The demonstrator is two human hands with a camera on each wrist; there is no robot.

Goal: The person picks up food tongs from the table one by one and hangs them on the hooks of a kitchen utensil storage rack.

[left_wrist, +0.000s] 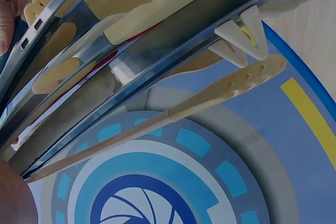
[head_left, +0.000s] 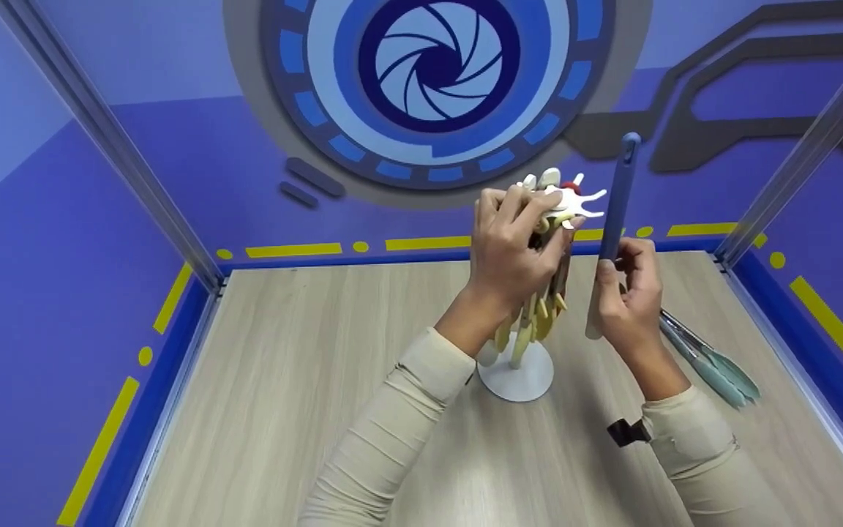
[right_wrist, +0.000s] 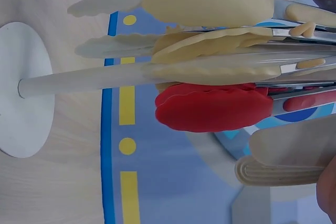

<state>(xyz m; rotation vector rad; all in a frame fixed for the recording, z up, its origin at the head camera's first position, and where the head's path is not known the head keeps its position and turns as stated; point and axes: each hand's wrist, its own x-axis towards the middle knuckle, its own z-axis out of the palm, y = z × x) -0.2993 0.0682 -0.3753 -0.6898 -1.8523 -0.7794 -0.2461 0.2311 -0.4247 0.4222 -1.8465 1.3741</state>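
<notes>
A white stand (head_left: 575,202) with a hooked top rises from a round base (head_left: 516,384). Its top is gripped by my left hand (head_left: 509,245), whose fingers curl over the hooks and hide part of them. Several metal tongs hang below that hand, among them red-tipped tongs (right_wrist: 212,107) and beige-tipped tongs (right_wrist: 207,3). To the right of the stand, my right hand (head_left: 635,296) holds blue tongs (head_left: 617,197) upright, thumb against fingers near their lower part. Their pale ends (right_wrist: 294,148) point down, apart from the hanging tongs.
Teal-tipped tongs (head_left: 729,377) lie on the wooden table (head_left: 304,380), right of the right hand. Blue printed panels (head_left: 173,146) enclose the table at the back and both sides, with metal posts (head_left: 99,124) at the corners.
</notes>
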